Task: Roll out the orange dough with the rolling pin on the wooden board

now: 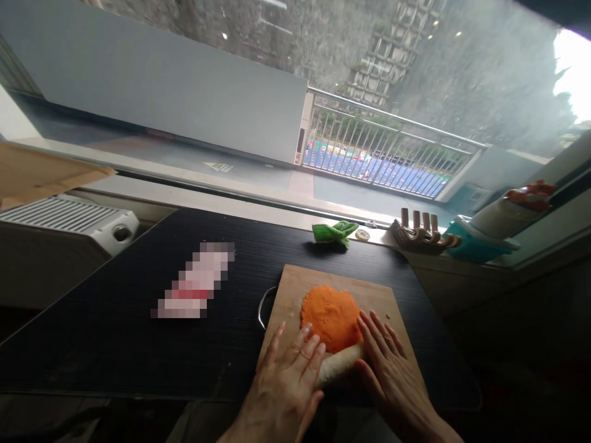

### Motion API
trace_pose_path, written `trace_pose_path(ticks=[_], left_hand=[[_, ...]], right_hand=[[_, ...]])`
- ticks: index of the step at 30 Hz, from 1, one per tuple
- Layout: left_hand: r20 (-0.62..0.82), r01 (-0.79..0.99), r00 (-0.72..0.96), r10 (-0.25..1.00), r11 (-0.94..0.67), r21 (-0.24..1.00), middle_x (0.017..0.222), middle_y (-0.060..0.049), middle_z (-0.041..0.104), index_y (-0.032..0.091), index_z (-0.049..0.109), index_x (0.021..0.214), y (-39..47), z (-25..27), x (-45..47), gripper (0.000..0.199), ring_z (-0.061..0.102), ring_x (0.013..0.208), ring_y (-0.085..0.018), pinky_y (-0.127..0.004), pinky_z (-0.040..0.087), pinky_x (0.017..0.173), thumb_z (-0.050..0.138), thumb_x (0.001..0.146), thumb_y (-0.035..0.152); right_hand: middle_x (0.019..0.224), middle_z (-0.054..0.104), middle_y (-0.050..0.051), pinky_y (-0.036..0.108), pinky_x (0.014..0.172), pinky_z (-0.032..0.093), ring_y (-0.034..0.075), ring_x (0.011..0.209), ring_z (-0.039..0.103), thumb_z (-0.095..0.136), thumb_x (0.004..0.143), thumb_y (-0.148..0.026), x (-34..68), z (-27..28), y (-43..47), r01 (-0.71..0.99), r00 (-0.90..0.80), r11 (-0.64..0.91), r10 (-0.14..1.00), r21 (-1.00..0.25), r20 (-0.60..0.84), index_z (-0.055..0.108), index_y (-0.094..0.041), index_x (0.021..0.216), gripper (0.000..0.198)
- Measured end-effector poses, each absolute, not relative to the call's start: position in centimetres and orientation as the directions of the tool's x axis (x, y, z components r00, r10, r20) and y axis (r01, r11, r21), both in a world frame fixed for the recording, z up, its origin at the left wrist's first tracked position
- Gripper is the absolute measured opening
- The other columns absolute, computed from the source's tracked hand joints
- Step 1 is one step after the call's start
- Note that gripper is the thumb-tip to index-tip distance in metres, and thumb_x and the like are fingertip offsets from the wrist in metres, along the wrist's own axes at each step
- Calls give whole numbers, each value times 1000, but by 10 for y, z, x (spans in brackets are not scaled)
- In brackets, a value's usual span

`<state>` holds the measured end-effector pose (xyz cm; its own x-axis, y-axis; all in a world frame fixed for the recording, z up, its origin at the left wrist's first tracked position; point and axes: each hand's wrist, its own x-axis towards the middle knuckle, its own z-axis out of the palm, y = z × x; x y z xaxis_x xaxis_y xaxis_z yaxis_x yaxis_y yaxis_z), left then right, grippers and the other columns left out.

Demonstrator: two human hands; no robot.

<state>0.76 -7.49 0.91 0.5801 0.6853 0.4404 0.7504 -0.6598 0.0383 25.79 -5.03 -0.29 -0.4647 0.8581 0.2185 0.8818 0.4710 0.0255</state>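
A flat, roughly round sheet of orange dough (pixel 330 315) with uneven edges lies on a wooden board (pixel 376 294). Across its near edge rests a pale, flour-dusted rolling pin (pixel 340 364); both its ends are hidden under my hands. My left hand (pixel 289 375) lies over the pin's left end, fingers stretched forward and a little apart, the fingertips by the dough's left edge. My right hand (pixel 390 366) covers the right end, its fingers extended and the index fingertip at the dough's right edge. Neither hand wraps round the pin.
The board has a metal handle (pixel 263 307) on its left. On the dark table (pixel 115 332) lie a blurred pinkish item (pixel 198 280) and a green cloth (pixel 336 234). A brown rack (pixel 422 234) and a teal container (pixel 480 240) stand along the windowsill. A white radiator (pixel 87 221) is left.
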Motion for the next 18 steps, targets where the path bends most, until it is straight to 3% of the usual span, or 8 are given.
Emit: trace_pose_path(ticks=[5,9,14,18], left_hand=[[462,842,430,776,-530,106,132,-5,56,20,53,126,-52,12,6,38,45,127,-24,-50,23,110,40,92,31],[486,899,309,818,-418,132,126,-8,60,18,57,121,-41,11,-1,37,48,123,-27,-51,29,107,41,91,31],[525,830,452,721,-555,48,130,-3,57,21,48,130,-59,10,-1,43,45,126,-21,-42,30,108,45,87,20],[538,754,525,660,-654,67,124,-2,62,23,53,126,-75,11,4,38,49,121,-21,-40,31,107,49,88,31]], right_hand=[[148,31,8,43,111,22,22,139,15,22,98,-44,205,19,26,923,-371,376,926,-83,71,35,-16,141,53],[148,30,9,42,110,22,23,139,17,23,97,-50,163,37,79,929,-334,330,943,-167,0,32,-15,142,58],[148,32,6,42,112,19,21,140,12,23,97,-48,198,24,32,892,-420,430,903,-141,91,36,-18,141,55],[151,22,3,46,112,19,23,141,9,30,96,-48,246,5,-29,857,-498,510,857,-78,136,22,-22,146,57]])
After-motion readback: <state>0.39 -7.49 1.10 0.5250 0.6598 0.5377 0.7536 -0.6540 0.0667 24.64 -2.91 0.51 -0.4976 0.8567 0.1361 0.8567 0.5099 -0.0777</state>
